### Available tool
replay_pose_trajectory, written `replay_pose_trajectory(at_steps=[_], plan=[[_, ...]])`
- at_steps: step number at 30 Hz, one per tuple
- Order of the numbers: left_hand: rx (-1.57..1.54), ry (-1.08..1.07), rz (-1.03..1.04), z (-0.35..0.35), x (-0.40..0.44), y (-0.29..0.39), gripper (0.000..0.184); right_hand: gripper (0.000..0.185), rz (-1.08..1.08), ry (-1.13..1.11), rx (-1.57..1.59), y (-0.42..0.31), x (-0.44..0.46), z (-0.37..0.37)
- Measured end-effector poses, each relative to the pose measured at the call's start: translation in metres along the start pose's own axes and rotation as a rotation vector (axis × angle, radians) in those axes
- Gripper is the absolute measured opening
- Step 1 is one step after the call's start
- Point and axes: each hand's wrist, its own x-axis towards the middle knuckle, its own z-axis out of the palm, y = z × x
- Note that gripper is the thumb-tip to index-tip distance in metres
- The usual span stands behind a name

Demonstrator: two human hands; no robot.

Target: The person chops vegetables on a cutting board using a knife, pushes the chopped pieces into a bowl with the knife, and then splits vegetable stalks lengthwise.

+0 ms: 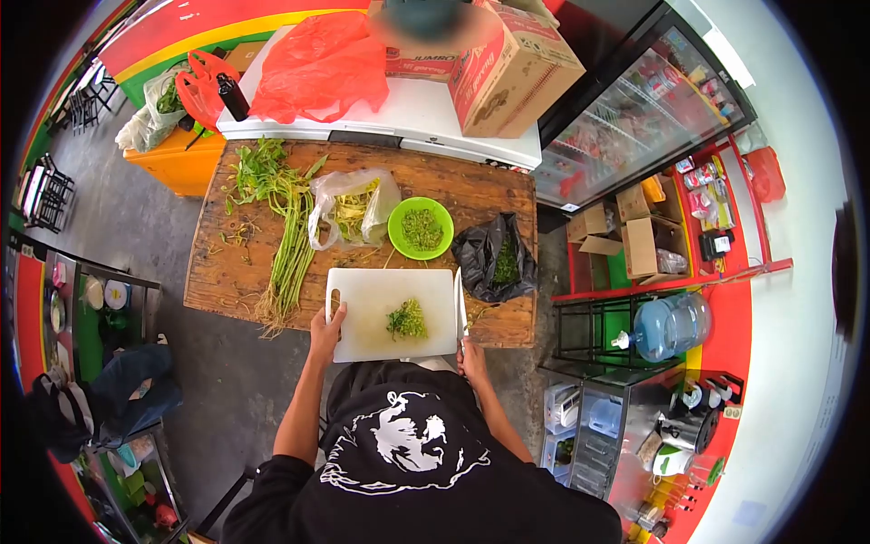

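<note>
My left hand (327, 334) grips the left edge of a white cutting board (362, 308), by its handle slot. A small heap of chopped greens (408, 319) lies on the board, right of its middle. In my right hand (471, 361) is the handle of a knife (459, 299), its blade pointing away from me along the board's right edge. Beyond the board stands a green bowl (396, 238) holding chopped greens. Left of the bowl is a clear plastic bag (381, 195) with yellowish greens, and to the right a black plastic bag (474, 254) with dark green leaves.
Long-stemmed greens with roots (292, 245) lie on the left of the wooden table (231, 290). At its far side a white chest (408, 127) carries a red plastic bag (317, 72) and cardboard boxes (517, 82). A glass-door fridge (634, 118) and a water jug (672, 326) are at the right.
</note>
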Motion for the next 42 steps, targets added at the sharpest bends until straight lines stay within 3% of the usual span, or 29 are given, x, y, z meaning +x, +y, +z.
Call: replay_pose_trajectory(at_steps=[4, 16, 28, 35, 42], plan=[[-0.079, 0.028, -0.036, 0.011, -0.004, 0.011, 0.027, 0.043, -0.041, -0.048, -0.006, -0.035, 0.025, -0.003], [-0.234, 0.386, -0.032, 0.049, -0.007, 0.013, 0.027, 0.046, -0.208, -0.183, -0.273, -0.11, 0.132, 0.01], [-0.228, 0.414, -0.097, 0.062, -0.007, 0.035, 0.023, 0.055, -0.241, -0.282, -0.456, -0.116, 0.153, -0.007], [-0.215, 0.413, -0.136, 0.067, -0.002, 0.044, 0.018, 0.033, -0.327, -0.32, -0.354, -0.102, 0.153, -0.016], [-0.223, 0.397, -0.176, 0.063, 0.005, 0.047, 0.018, 0.032, -0.383, -0.337, -0.429, -0.13, 0.137, -0.02]])
